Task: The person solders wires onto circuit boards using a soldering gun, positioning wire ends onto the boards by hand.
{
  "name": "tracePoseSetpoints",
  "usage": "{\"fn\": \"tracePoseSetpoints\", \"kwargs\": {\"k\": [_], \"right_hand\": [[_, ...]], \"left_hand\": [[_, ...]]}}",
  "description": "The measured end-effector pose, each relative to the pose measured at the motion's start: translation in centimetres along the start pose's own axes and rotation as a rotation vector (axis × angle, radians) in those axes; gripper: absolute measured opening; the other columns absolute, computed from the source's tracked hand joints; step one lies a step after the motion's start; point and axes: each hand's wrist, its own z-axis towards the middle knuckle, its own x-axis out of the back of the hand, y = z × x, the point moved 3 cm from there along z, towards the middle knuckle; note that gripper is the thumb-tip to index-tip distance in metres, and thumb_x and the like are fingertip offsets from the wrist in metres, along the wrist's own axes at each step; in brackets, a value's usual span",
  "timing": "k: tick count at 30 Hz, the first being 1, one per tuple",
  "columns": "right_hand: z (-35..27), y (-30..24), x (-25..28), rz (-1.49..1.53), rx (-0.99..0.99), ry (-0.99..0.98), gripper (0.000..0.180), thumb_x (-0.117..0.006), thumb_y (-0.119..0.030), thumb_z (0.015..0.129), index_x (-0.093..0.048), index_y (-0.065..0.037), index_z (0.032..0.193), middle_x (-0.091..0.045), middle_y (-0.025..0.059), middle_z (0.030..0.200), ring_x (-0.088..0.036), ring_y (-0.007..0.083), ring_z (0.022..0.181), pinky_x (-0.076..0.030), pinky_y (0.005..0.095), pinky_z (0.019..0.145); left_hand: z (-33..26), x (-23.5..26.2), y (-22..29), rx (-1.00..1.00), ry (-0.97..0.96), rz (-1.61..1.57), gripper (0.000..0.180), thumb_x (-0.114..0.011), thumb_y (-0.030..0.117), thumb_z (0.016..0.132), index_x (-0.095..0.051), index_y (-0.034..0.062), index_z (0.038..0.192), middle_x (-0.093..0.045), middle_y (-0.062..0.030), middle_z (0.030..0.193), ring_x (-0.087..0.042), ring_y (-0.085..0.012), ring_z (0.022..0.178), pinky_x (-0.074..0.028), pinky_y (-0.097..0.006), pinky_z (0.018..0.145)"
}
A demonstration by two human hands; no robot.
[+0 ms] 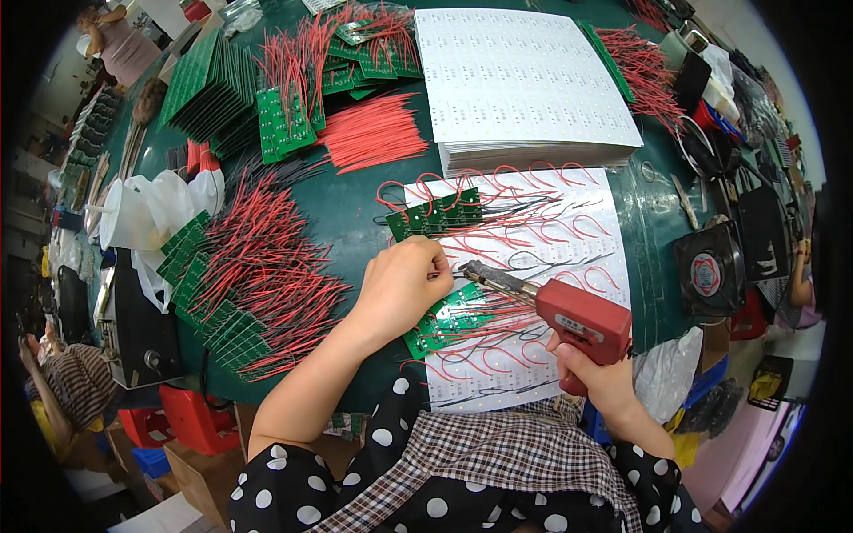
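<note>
right hand (597,377) is gripping a red soldering gun (569,315), left hand (404,282) is pinching a wire at a green board (449,320); wired boards (240,293) are piling up left, bare boards (209,80) are waiting behind

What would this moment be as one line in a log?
left hand: pinching wire at green circuit board | right hand: gripping red soldering gun | tip: at board | under: white panel sheet

Glossy red plastic soldering gun (582,322) with dull metal tip, centre right; matt green circuit board (449,320); smooth green tabletop (355,222).
</note>
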Motion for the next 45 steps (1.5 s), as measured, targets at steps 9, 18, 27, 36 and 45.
{"fn": "tracePoseSetpoints", "kwargs": {"k": [9, 18, 27, 36, 45], "right_hand": [[-0.5, 0.3, -0.2, -0.008, 0.014, 0.013, 0.019, -0.063, -0.009, 0.079, -0.056, -0.001, 0.094, -0.057, 0.0028, 0.071, -0.051, 0.0076, 0.055, -0.043, 0.0213, 0.050], [-0.9, 0.5, -0.2, 0.083, 0.037, -0.005, 0.027, -0.068, -0.003, 0.074, -0.059, 0.000, 0.099, -0.063, 0.0047, 0.086, -0.056, 0.0059, 0.069, -0.046, 0.0200, 0.058], [-0.9, -0.5, 0.3, 0.183, 0.115, 0.060, 0.026, -0.065, -0.001, 0.075, -0.057, 0.001, 0.100, -0.062, 0.0050, 0.084, -0.055, 0.0066, 0.063, -0.045, 0.0197, 0.052], [-1.7, -0.2, 2.1, 0.221, 0.182, 0.114, 0.027, -0.061, -0.008, 0.080, -0.053, 0.001, 0.104, -0.061, 0.0069, 0.086, -0.053, 0.0075, 0.057, -0.044, 0.0207, 0.050], [-1.7, -0.3, 2.7, 0.276, 0.255, 0.120, 0.036, -0.061, -0.011, 0.080, -0.048, 0.002, 0.111, -0.059, 0.0106, 0.093, -0.053, 0.0090, 0.058, -0.045, 0.0220, 0.051]], "left_hand": [[-0.2, 0.0, 0.4, 0.013, 0.016, 0.030, 0.011, -0.060, 0.013, 0.069, -0.058, 0.0017, 0.070, -0.055, -0.0087, 0.069, -0.054, -0.0233, 0.061, -0.042, -0.034, 0.056], [-0.1, -0.1, 0.4, 0.007, 0.020, 0.062, 0.012, -0.060, 0.014, 0.070, -0.058, 0.0024, 0.071, -0.055, -0.0081, 0.070, -0.055, -0.0232, 0.062, -0.042, -0.035, 0.057], [-0.1, 0.0, 0.3, 0.001, 0.026, 0.046, 0.014, -0.060, 0.015, 0.071, -0.057, 0.0015, 0.071, -0.055, -0.0084, 0.069, -0.055, -0.0232, 0.062, -0.042, -0.034, 0.057], [-2.6, 0.0, 3.7, -0.480, 0.058, 0.354, 0.009, -0.059, 0.004, 0.067, -0.056, 0.0039, 0.076, -0.052, -0.0075, 0.075, -0.051, -0.0232, 0.074, -0.044, -0.033, 0.065], [-4.0, -2.6, 5.6, -0.524, -0.177, 0.719, 0.009, -0.056, 0.006, 0.061, -0.051, 0.0035, 0.069, -0.050, -0.0072, 0.070, -0.054, -0.0211, 0.068, -0.046, -0.031, 0.059]]}}
